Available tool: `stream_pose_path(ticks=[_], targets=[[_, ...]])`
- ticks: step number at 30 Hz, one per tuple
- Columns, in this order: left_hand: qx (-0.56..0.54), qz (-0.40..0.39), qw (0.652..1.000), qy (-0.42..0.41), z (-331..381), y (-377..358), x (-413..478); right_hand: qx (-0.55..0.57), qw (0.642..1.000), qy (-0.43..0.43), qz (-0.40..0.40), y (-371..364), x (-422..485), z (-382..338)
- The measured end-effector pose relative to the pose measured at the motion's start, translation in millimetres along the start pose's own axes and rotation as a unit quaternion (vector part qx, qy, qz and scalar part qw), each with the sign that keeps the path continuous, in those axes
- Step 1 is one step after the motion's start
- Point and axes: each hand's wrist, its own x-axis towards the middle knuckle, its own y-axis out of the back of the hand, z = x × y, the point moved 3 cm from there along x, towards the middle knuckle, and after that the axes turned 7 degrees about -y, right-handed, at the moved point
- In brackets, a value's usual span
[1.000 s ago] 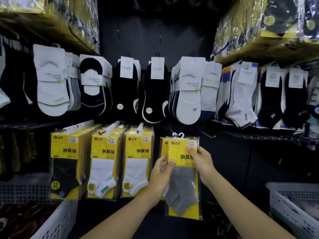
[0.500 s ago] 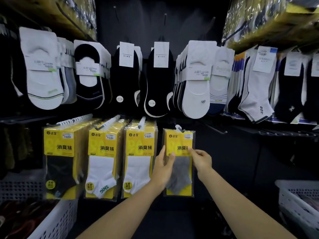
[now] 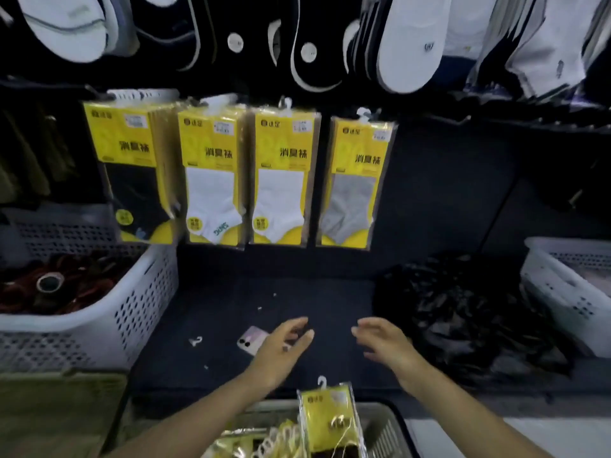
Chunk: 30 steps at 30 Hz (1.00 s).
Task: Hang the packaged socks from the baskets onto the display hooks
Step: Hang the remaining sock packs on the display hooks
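A yellow pack of grey socks [image 3: 355,183] hangs on the rightmost hook, beside two packs of white socks [image 3: 211,180] [image 3: 282,180] and a pack of black socks [image 3: 132,173]. Below, a grey basket [image 3: 393,431] at the bottom edge holds more yellow packs; one pack [image 3: 327,421] stands upright in it. My left hand [image 3: 281,352] and my right hand [image 3: 386,345] hover empty above the dark shelf, fingers relaxed, just beyond the basket.
A phone [image 3: 251,338] and a loose white hook [image 3: 195,341] lie on the dark shelf [image 3: 231,309]. A white basket [image 3: 132,312] with dark red items stands left. Dark crumpled goods [image 3: 463,312] and another white basket [image 3: 568,285] lie right. Socks hang above.
Both hands let go of the grey sock pack, which now hangs on the hook, and dropped down toward the basket. The view tilted downward.
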Motion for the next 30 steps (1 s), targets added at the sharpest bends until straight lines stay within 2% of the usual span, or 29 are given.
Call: stream_pose_path(ticks=[3, 6, 8, 11, 13, 18, 22, 24, 27, 30], targets=[[-0.007, -0.005, 0.997, 0.077, -53, -4, -53, -0.078, 0.994, -0.066, -0.037, -18, -8, 62], [-0.024, 0.019, 0.990, 0.136, -87, -11, -85, -0.165, 0.981, -0.099, -0.031, -25, -11, 104], [-0.028, 0.026, 0.987, 0.154, -103, -21, -99, -0.153, 0.981, -0.108, -0.044, -28, -10, 126], [-0.016, -0.034, 0.984, 0.171, -115, -41, -115, -0.112, 0.977, -0.167, -0.074, -36, -17, 149], [-0.029, -0.043, 0.983, 0.177, -119, -50, -118, -0.112, 0.978, -0.165, -0.067, -36, -17, 156], [-0.049, -0.038, 0.982, 0.179, -117, -48, -121, -0.105, 0.978, -0.133, -0.125, -47, -22, 145], [0.061, 0.048, 0.986, 0.146, -120, 4, -129, -0.130, 0.979, -0.086, -0.133, -63, -18, 131], [0.131, 0.044, 0.979, 0.147, -130, 36, -136, -0.131, 0.977, -0.074, -0.153, -78, -18, 127], [0.144, -0.015, 0.958, 0.249, -145, 59, -150, -0.150, 0.968, -0.055, -0.194, -107, -23, 127], [0.230, -0.087, 0.899, 0.361, -151, 62, -177, -0.173, 0.954, -0.046, -0.240, -135, -30, 133]])
